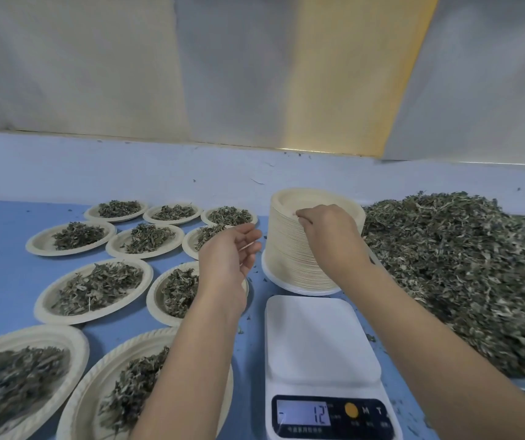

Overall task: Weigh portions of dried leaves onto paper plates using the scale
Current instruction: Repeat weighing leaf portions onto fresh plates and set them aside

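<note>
White scale (321,341), display reading 12, sits front-centre on blue worktop (0,223). Just behind it: tall beige plate stack (289,249). R hand (321,223) has fingers curled on the top plate's rim. L hand (232,249) is loosely open, holding nothing, just left of stack. Dried leaves (461,265) heaped at right, filled plates (96,287) at left.

Herb workroom: leaf heap (464,265), scale (321,341), filled plates (37,246).
</note>
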`<state>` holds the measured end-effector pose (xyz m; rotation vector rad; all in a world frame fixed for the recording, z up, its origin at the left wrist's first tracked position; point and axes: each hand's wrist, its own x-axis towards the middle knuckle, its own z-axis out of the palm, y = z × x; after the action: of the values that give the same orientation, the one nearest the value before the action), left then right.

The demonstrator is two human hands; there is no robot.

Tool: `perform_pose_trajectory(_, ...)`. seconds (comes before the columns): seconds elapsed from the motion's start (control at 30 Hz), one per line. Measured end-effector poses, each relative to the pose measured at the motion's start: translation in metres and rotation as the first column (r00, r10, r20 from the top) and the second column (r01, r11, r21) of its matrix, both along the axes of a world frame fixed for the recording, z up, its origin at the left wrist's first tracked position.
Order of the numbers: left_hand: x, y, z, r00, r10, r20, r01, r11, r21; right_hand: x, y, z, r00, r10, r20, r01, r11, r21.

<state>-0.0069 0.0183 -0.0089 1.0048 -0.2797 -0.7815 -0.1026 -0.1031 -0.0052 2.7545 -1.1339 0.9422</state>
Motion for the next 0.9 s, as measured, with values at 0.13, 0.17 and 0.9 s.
perform_pose_trajectory(0.13,-0.002,-0.002,-0.003,1.000,-0.009,0.025,0.009,1.000,0.014,0.002,-0.003,-0.005,0.999,0.017,0.046,-0.015,0.999,-0.049)
perform_pose_trajectory(0.17,-0.002,-0.003,-0.004,1.000,-0.013,0.028,0.013,1.000,0.016,0.003,-0.003,-0.006,0.998,0.018,0.056,-0.015,0.998,-0.057)
perform_pose_trajectory(0.9,-0.007,-0.011,-0.012,0.988,-0.012,0.151,0.009,1.000,0.018,0.002,0.024,-0.009,0.926,0.311,0.214,-0.209,0.894,-0.397)
